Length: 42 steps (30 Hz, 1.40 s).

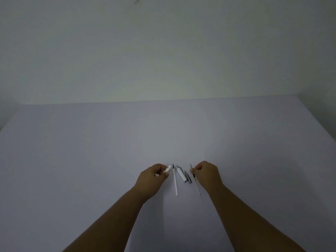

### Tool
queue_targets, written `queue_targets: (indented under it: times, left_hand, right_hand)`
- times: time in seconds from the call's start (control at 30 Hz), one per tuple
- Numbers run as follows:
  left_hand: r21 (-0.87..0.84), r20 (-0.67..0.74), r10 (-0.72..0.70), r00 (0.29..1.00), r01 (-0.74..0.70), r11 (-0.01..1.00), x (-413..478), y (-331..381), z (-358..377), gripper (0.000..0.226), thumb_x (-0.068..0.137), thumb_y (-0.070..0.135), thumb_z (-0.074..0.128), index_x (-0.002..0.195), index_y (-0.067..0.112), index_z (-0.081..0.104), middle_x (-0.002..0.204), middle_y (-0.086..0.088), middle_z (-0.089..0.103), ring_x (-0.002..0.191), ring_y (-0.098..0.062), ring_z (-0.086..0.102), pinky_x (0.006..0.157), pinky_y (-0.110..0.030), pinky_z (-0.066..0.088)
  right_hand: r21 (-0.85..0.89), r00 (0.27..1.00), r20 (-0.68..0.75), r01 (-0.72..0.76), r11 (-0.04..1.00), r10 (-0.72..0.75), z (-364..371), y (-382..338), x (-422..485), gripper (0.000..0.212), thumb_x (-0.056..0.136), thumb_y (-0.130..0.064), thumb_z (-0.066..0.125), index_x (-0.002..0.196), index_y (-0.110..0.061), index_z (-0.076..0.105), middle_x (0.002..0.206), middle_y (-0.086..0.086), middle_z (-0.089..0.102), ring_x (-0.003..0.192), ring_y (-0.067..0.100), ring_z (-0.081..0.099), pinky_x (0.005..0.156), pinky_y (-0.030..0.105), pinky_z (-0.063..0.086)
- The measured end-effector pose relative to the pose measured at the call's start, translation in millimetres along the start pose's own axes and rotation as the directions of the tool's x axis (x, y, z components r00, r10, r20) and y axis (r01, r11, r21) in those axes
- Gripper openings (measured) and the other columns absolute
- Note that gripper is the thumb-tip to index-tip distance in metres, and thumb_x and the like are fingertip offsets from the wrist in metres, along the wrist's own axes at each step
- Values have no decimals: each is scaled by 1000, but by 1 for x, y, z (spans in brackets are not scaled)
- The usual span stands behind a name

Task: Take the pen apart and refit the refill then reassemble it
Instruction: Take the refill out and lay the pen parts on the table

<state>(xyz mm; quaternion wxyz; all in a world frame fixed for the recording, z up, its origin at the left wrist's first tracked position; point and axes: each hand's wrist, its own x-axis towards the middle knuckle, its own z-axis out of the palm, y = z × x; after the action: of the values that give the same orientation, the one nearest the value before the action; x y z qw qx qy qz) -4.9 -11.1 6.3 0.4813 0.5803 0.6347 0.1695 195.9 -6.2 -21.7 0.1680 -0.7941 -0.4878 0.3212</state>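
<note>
The pen lies in pieces on the pale table (pixel 91 151). My left hand (pixel 154 177) pinches a short white barrel piece (pixel 168 169) between thumb and fingers. My right hand (pixel 206 174) grips a thin clear refill (pixel 195 180) with a dark tip and a yellowish band, held upright-slanted. Between the hands a long white refill (pixel 175 180) with a dark tip lies on the table. Beside it lies a white barrel section (pixel 181 173) with a silver end, and a dark grey cap-like piece (pixel 187 177) rests right of that.
A plain wall (pixel 163 51) rises behind the table's far edge. The table's right edge runs diagonally at the far right. Both of my forearms reach in from the bottom of the view.
</note>
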Motion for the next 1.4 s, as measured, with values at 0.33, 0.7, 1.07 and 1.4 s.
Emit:
queue_targets:
  times: [0.33, 0.7, 1.07, 1.4]
  left_hand:
    - [-4, -101, -7, 995, 7, 1000, -3, -7, -8, 6, 89, 34, 56, 92, 32, 60, 83, 15, 59, 77, -4, 53, 63, -14, 40]
    - [89, -136, -22, 990, 35, 995, -5, -21, -13, 7, 87, 36, 58, 94, 33, 60, 83, 12, 58, 74, -4, 53, 60, -15, 40]
    - [146, -101, 48, 994, -33, 989, -5, -7, -7, 10, 87, 30, 61, 96, 29, 65, 88, 6, 60, 71, -6, 50, 57, -15, 36]
    - [89, -74, 84, 994, -77, 993, -2, 6, -4, 5, 87, 33, 60, 86, 39, 61, 81, 13, 58, 72, -6, 53, 60, -17, 41]
  right_hand:
    - [-340, 939, 177, 340, 877, -295, 31, -37, -26, 26, 89, -30, 53, 97, -10, 66, 103, 10, 68, 96, 27, 63, 75, 32, 48]
    - [-270, 980, 125, 184, 945, -155, 47, -45, -44, 23, 87, -20, 53, 101, -6, 64, 101, 10, 70, 94, 26, 65, 73, 30, 51]
    - [547, 998, 15, -55, 835, 56, 8, -61, -32, 15, 81, -20, 59, 71, -14, 68, 74, 9, 67, 60, 16, 52, 55, 26, 42]
    - [672, 991, 116, -127, 730, 66, -2, -60, -32, 14, 80, -25, 63, 71, -16, 69, 69, -5, 62, 64, 10, 51, 62, 27, 41]
